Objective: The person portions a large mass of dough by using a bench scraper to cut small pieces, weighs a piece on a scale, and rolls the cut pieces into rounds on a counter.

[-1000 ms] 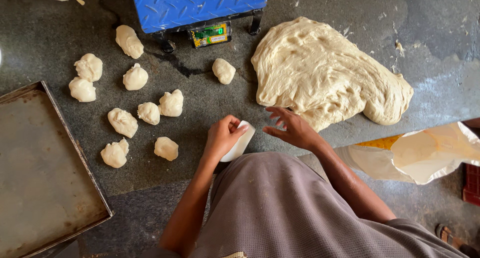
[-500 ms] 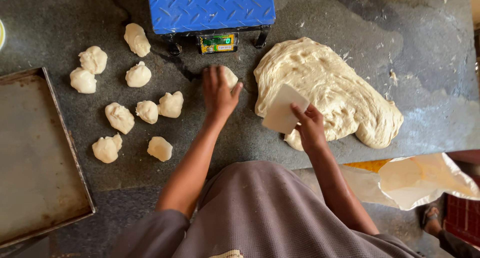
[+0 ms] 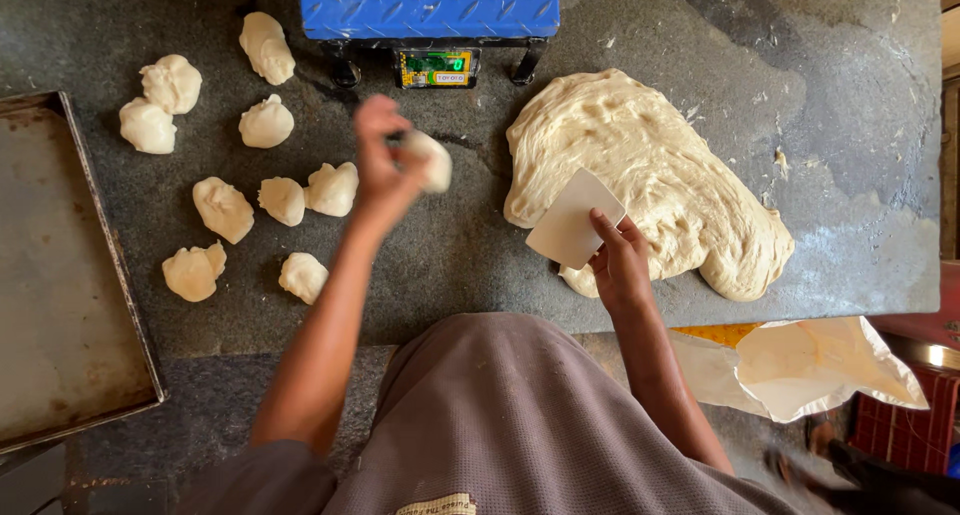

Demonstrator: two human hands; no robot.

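left hand has its grip clamped on a small dough piece, raised over the tabletop just in front of the blue scale. right hand pinches a white scraper against the big dough mass. risk: soft, sticky dough could cling to the fingers and land off the platform, or the scraper could drag the mass.

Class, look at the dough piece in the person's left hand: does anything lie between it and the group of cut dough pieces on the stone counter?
Nothing visible does. The left hand holds the dough piece above bare counter, and the nearest cut dough pieces lie just to its left, with no thing between.
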